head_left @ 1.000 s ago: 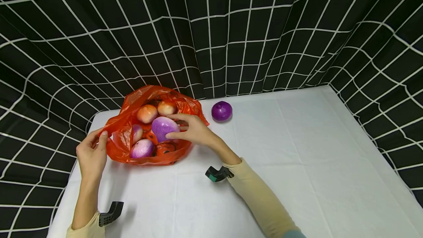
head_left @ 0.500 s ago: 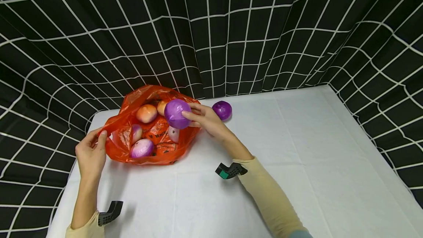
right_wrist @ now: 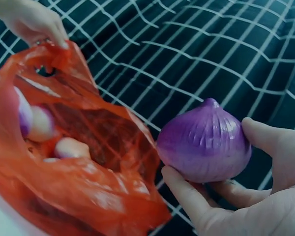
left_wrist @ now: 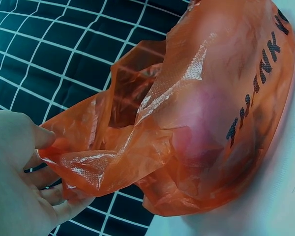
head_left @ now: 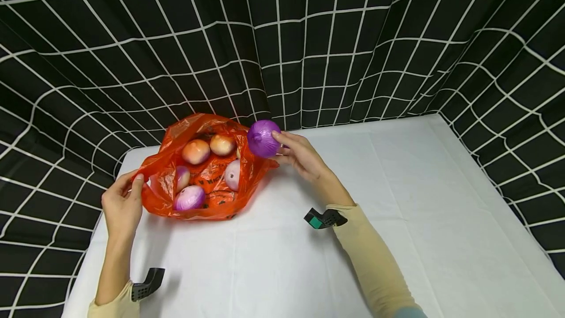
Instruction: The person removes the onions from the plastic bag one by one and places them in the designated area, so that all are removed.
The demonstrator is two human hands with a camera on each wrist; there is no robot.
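A purple onion point(head_left: 263, 139) is held between the thumb and fingers of my right hand point(head_left: 304, 156), raised at the right rim of a red plastic bag point(head_left: 253, 175). In the right wrist view the onion point(right_wrist: 206, 142) has its pointed tip up. My left hand point(head_left: 123, 205) pinches the bag's left edge, keeping its mouth spread. Inside the bag lie several onions: two orange-tinged ones at the back, a pale one point(head_left: 232, 175) at right, and a purple-white one point(head_left: 190, 198) in front. Through the bag film in the left wrist view shows a pinkish round shape point(left_wrist: 199, 128).
The bag rests on a white cloth-covered table point(head_left: 397, 210), near its back left. Behind and at both sides hangs a black curtain point(head_left: 326, 38) with white grid lines. The second purple onion at the back is mostly hidden behind my right hand.
My right hand has lifted the purple onion out of the bag's middle and carried it right and back to the bag's rim. The left hand and bag have stayed nearly still.
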